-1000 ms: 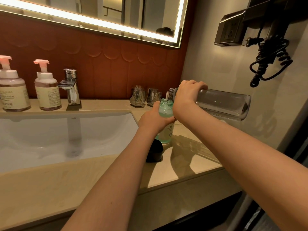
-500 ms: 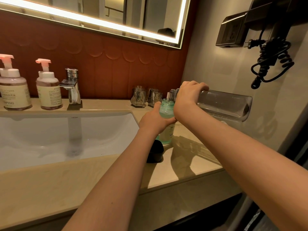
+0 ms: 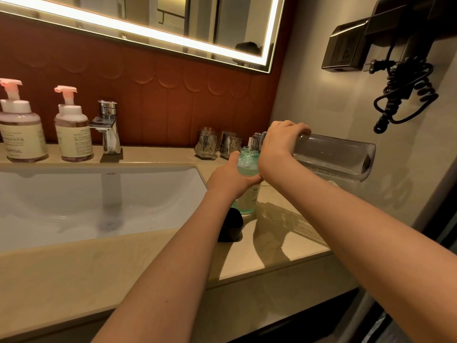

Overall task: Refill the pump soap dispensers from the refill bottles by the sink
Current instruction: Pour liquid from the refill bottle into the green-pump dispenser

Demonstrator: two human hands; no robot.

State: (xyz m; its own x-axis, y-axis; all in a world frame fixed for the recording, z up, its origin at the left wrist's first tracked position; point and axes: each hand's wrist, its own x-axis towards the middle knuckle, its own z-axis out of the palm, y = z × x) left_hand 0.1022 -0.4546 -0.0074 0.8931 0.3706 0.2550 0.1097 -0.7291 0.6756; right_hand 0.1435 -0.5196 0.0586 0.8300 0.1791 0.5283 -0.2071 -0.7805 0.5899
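Note:
A small green dispenser bottle [image 3: 248, 167] stands upright on the counter right of the sink, its top off. My left hand [image 3: 228, 180] wraps around its body. My right hand [image 3: 279, 142] grips a large clear refill bottle [image 3: 333, 157] near its neck and holds it tipped almost level, threaded mouth just over the green bottle's opening, with clear liquid lying low inside. A dark round cap-like piece [image 3: 231, 226] sits on the counter in front of the green bottle, partly behind my left forearm. Two pink-pump dispensers [image 3: 22, 129] [image 3: 73, 127] stand at the far left.
The white sink basin [image 3: 74, 201] and chrome tap [image 3: 107, 125] lie to the left. Two glass tumblers [image 3: 217, 144] stand by the red wall behind the green bottle. A wall-mounted hair dryer with coiled cord [image 3: 400, 95] hangs at upper right. Beige counter [image 3: 284, 241] runs to the right wall.
Both hands and both bottles hold nearly the same pose; the view has only shifted slightly.

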